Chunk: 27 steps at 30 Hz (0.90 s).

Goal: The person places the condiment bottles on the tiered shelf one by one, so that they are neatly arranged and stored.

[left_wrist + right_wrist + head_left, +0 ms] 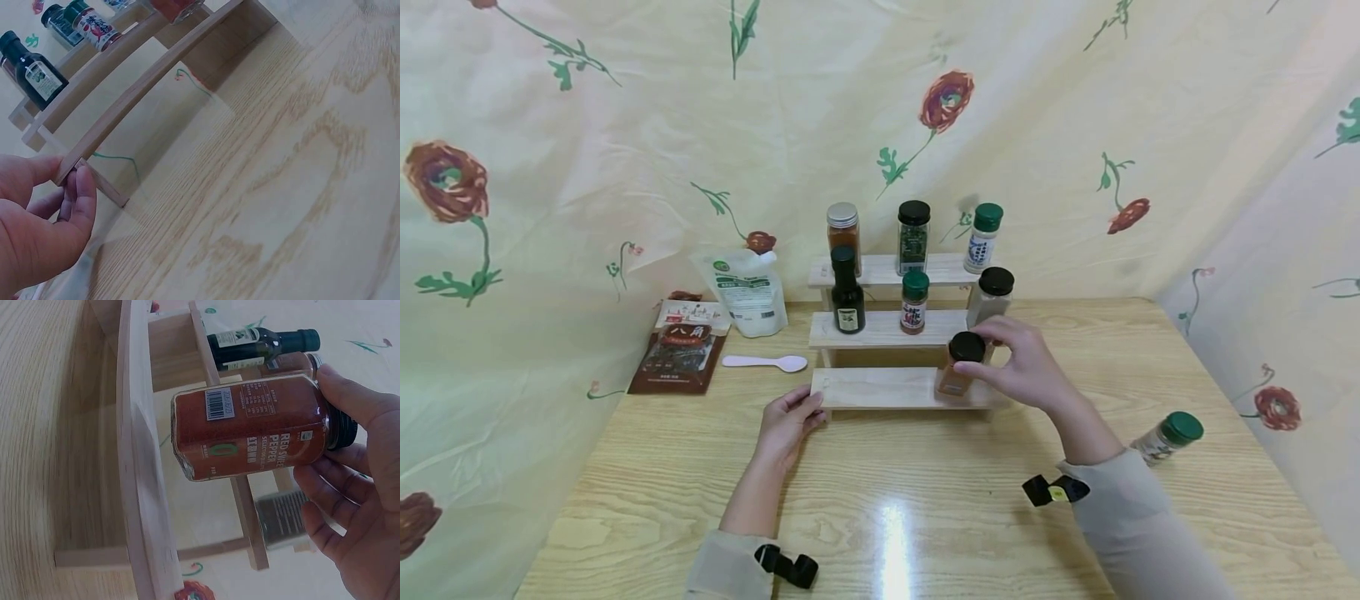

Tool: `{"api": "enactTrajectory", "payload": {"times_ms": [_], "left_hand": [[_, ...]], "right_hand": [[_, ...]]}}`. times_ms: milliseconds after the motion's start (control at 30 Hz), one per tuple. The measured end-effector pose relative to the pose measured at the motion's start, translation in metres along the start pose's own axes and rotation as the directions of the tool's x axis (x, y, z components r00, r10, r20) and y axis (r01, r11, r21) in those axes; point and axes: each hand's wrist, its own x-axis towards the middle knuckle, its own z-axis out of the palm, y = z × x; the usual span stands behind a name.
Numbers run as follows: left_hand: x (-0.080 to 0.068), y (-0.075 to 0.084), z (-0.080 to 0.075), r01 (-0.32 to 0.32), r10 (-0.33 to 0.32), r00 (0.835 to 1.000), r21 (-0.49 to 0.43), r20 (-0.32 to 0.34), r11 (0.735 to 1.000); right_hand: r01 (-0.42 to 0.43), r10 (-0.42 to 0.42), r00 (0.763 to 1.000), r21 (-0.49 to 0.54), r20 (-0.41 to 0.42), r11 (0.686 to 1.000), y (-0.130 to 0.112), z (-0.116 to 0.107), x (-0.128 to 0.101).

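Note:
In the head view, my right hand [1024, 367] holds a red pepper jar [957, 379] by its black-capped top, over the right end of the rack's lowest shelf [880, 388]. The right wrist view shows the jar [250, 428] between thumb and fingers, its base right at the shelf's front edge. My left hand [786, 429] grips the left end of that same shelf; in the left wrist view thumb and fingers pinch the board's corner. On the middle shelf [880, 330] stand a dark sauce bottle [847, 300], a green-capped shaker [913, 304] and a black-capped jar [988, 300].
Along the top shelf [880, 271] stand a silver-lidded jar [842, 229], a jar of green herbs [913, 242] and a green-capped shaker [981, 242]. Left of the rack lie a brown packet [677, 350], a white pouch [745, 292] and a spoon [767, 362]. Another green-capped shaker [1165, 437] lies at right.

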Motion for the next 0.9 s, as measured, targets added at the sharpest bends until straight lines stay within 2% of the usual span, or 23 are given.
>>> {"api": "enactTrajectory", "payload": {"times_ms": [400,667,900], "left_hand": [[0.001,-0.001,0.000,0.001,-0.001,1.000,-0.006,0.003,1.000],[0.000,-0.001,0.000,-0.001,0.001,1.000,-0.005,0.007,1.000],[0.000,0.000,0.000,0.004,-0.004,1.000,-0.002,0.001,1.000]], "right_hand": [[0.037,-0.039,0.999,0.055,0.027,0.998,-0.012,0.020,0.018],[-0.013,0.008,0.997,0.070,0.071,0.997,-0.016,0.032,0.024],[0.007,-0.012,0.996,0.059,0.084,0.998,-0.017,0.044,0.031]]}}
